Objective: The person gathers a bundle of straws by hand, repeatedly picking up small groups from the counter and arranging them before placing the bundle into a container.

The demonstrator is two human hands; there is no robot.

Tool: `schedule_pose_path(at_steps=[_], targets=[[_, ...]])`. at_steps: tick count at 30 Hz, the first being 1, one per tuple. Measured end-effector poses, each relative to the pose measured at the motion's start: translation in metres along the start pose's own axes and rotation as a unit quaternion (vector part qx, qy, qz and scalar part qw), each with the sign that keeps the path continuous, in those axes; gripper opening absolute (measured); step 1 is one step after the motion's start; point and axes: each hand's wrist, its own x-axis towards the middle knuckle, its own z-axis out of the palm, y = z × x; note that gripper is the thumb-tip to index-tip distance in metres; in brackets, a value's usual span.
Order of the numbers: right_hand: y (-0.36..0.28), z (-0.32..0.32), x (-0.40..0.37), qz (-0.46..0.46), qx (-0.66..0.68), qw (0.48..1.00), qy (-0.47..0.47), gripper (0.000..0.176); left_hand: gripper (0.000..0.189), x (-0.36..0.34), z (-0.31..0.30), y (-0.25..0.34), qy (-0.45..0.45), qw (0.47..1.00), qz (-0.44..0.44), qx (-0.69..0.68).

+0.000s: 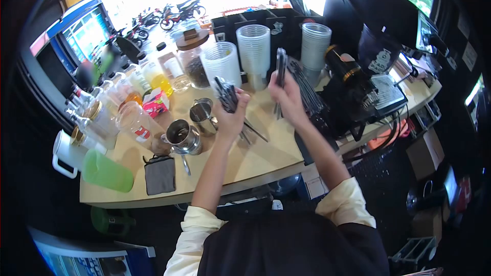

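My left hand (231, 116) is closed around a bundle of black straws (226, 94) whose upper ends look shiny, as if in clear wrapping. Some thin dark ends (255, 130) stick out below it, over the table. Higher and to the right, my right hand (287, 96) grips a smaller upright bunch of black straws (281, 66). More long black straws (308, 92) lie just right of that hand. Stacks of clear plastic cups (253, 51) stand behind both hands. Left of my left hand are a metal cup (203, 115) and a metal pitcher (180, 135).
A curved wooden table (255, 166) carries bottles (151, 71), a lidded glass jar (194, 66), a green pitcher (105, 171) and a dark pouch (159, 175) on the left. At right stand a black machine (348, 66) and a monitor (365, 5).
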Motion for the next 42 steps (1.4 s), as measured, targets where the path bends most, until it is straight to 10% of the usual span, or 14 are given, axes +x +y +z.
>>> schedule_pose_path(at_steps=[4,9,15,18,29,31,35,42], targets=[[0.051,0.026,-0.025,0.022,-0.04,0.999,-0.021,0.027,0.037,-0.01,0.0,0.006,0.035,0.994,0.094,0.045],[0.05,0.049,-0.047,0.05,-0.012,0.994,-0.1,0.053,0.053,-0.014,-0.01,0.009,-0.047,0.997,-0.043,0.054],[0.059,0.052,-0.049,-0.088,-0.278,0.952,-0.09,0.075,0.035,-0.01,0.001,0.026,-0.039,0.986,-0.032,0.161],[0.063,0.056,-0.051,-0.035,-0.133,0.989,-0.056,0.078,0.026,-0.01,0.008,0.021,-0.011,0.99,-0.066,0.127],[0.073,0.038,-0.041,-0.022,-0.18,0.981,-0.069,0.062,0.016,0.001,0.014,0.019,0.027,0.999,-0.035,0.008],[0.078,0.04,-0.039,-0.003,-0.187,0.981,-0.053,0.057,0.016,0.008,0.016,0.015,-0.024,0.994,0.045,-0.096],[0.087,0.043,-0.039,-0.03,-0.172,0.984,-0.025,0.041,0.016,-0.001,0.004,0.008,-0.083,0.981,-0.095,-0.147],[0.083,0.048,-0.04,0.008,-0.16,0.986,-0.045,0.037,0.017,0.004,-0.014,0.0,-0.218,0.968,-0.092,-0.082]])
